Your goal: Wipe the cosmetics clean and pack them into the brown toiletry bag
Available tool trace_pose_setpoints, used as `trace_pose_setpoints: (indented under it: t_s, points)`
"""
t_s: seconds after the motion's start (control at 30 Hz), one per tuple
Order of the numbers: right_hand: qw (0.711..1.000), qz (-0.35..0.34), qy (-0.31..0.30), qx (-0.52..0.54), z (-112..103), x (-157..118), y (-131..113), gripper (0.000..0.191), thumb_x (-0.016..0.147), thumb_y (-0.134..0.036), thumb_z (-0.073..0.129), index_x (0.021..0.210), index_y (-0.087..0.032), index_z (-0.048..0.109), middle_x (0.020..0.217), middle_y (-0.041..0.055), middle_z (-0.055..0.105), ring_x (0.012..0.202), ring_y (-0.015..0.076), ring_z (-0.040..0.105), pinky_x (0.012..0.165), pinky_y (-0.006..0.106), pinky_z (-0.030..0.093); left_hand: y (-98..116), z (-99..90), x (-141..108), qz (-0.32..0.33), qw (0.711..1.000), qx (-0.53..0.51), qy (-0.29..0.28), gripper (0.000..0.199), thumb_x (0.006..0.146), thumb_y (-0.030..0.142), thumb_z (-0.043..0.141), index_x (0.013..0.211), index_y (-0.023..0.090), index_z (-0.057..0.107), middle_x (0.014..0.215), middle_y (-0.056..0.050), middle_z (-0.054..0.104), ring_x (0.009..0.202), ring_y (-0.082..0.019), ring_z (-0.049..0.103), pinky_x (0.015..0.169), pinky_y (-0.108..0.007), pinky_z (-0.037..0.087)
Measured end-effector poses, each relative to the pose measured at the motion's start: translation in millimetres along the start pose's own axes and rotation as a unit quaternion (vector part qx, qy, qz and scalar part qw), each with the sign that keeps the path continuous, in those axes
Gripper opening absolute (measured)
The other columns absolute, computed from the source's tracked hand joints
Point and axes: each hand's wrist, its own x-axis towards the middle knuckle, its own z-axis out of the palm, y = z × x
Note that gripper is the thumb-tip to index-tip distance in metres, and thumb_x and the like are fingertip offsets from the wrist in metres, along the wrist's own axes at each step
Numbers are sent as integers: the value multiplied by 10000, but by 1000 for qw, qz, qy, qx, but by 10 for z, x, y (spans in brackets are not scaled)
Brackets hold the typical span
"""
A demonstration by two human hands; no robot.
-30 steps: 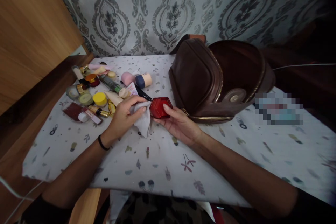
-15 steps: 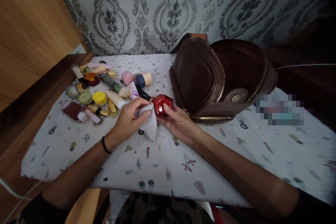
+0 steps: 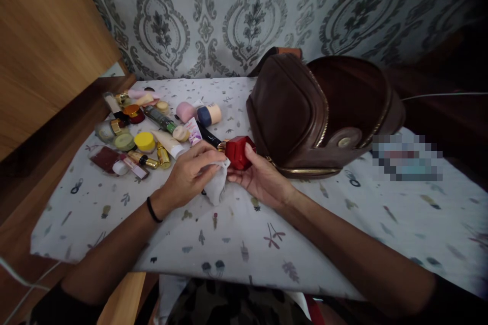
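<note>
We see a white cloth [image 3: 267,269] with small printed motifs covering a table [image 3: 168,249]. Behind the table rises a grey damask-patterned backdrop [image 3: 253,23], wallpaper or curtain, we cannot tell which. Left of the table we find a wood-grain panel [image 3: 49,25] and a darker brown wooden surface [image 3: 23,218]. Right of the table, a thin white cable [image 3: 442,95] crosses deep shadow; the light around us is dim.
</note>
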Motion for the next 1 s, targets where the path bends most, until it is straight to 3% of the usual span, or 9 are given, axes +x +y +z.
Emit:
trace_pose_setpoints:
  t_s: [0.17, 0.53, 0.7, 0.83, 1.0]
  points:
    - [1000, 19, -2, 7, 10, 3, -19, 332, 909, -498, 657, 1025, -196, 730, 816, 30, 757, 691, 129, 698, 611, 206, 588, 7, 5, 0, -42, 999, -1, 8, 153, 923, 147, 568, 1035, 206, 654, 948, -34, 639, 884, -165, 620, 773, -288, 506]
    - [999, -34, 6, -22, 15, -20, 6, 318, 773, -391, 823, 1032, -227, 737, 992, 36, 750, 805, 142, 659, 621, 204, 551, -17, -29, 44, -173, 981, -86, 30, 121, 897, 247, 590, 993, 197, 644, 956, -28, 702, 883, -180, 639, 787, -283, 501]
    - [999, -31, -18, -31, 10, -31, 15, 348, 710, -338, 873, 1007, -215, 740, 991, 24, 755, 854, 148, 687, 744, 239, 591, -33, -21, 50, -224, 966, -124, 31, 150, 910, 266, 573, 1026, 188, 626, 955, -29, 688, 898, -175, 630, 777, -271, 498]
    - [999, -21, -22, -33, 10, -40, 11, 306, 770, -320, 825, 1037, -213, 720, 1042, 31, 759, 901, 164, 707, 813, 288, 606, -80, 2, 32, -232, 965, -118, 33, 190, 911, 258, 574, 1088, 192, 598, 998, -37, 662, 910, -170, 618, 805, -283, 483]
    - [999, 38, -24, -5, 14, -27, -5, 321, 933, -457, 630, 1054, -172, 713, 994, 80, 773, 866, 174, 737, 782, 279, 607, -106, 26, 13, -216, 970, -105, 39, 122, 899, 244, 569, 1014, 204, 570, 954, -18, 636, 891, -165, 609, 816, -285, 478]
